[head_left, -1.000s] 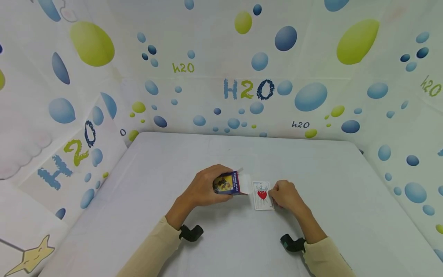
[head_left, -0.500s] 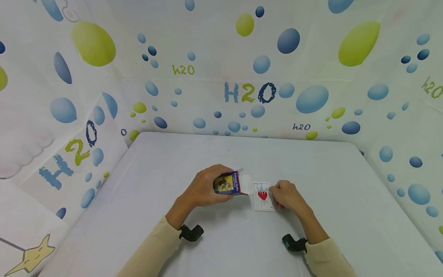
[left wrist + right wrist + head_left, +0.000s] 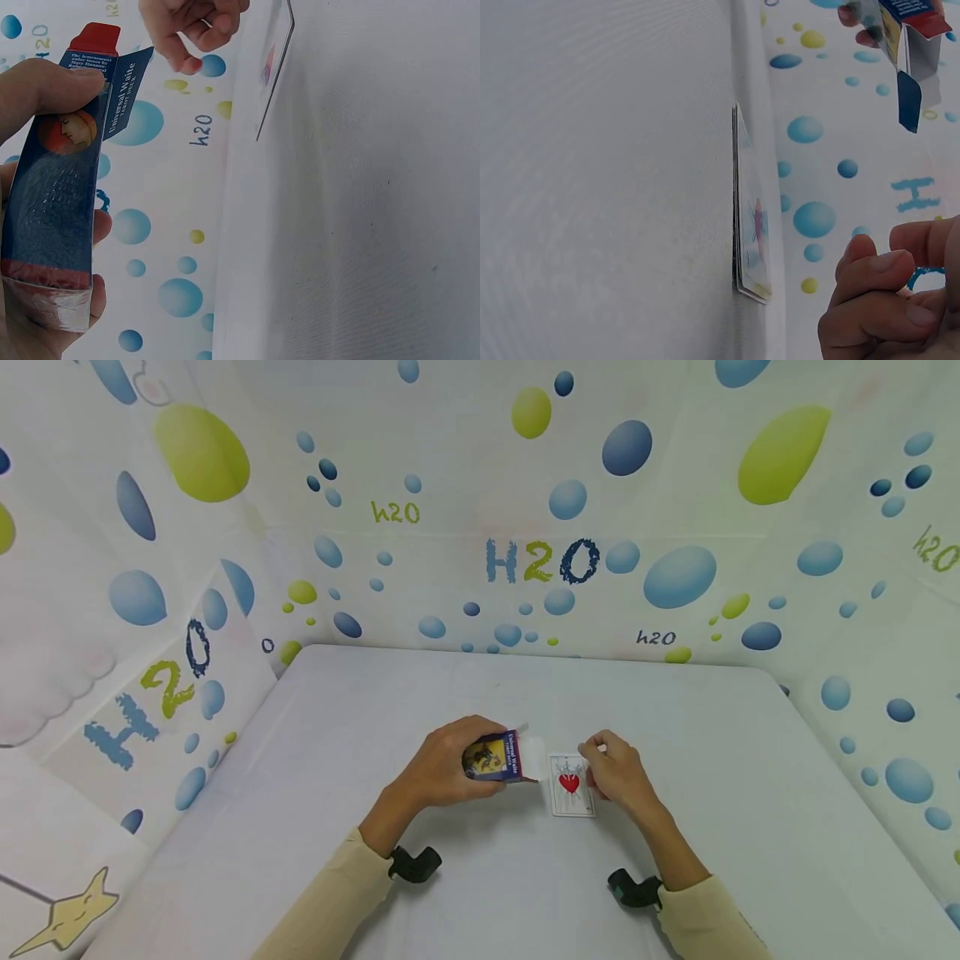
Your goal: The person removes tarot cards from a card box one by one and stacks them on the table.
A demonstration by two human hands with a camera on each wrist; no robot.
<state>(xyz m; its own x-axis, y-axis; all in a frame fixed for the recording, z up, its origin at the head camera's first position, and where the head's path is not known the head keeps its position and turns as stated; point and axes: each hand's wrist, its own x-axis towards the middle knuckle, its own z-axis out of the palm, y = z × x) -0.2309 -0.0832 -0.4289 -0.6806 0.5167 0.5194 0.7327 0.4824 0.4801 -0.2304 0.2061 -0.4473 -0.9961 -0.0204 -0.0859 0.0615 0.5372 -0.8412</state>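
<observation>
My left hand (image 3: 442, 764) grips a tarot card box (image 3: 489, 758), blue and yellow with "Universal Waite" on it, raised over the table. Its end flap hangs open toward the right, and the left wrist view shows the thumb pressed on the box (image 3: 56, 195) near that end. Beside the opening, a tarot card with a red heart pierced by swords (image 3: 568, 800) lies face up. From the right wrist view it tops a thin stack of cards (image 3: 751, 232). Over the card's right edge hovers my right hand (image 3: 621, 772), fingers loosely bent, holding nothing.
A white cloth covers the table (image 3: 487, 893). Behind it and along the sides hangs a white curtain (image 3: 465, 443) printed with blue and green bubbles and "H2O". Each wrist carries a small black camera (image 3: 414, 864).
My right hand has risen slightly from the card's right edge, and its fingers have loosened and spread apart. My left hand and the box have stayed in place.
</observation>
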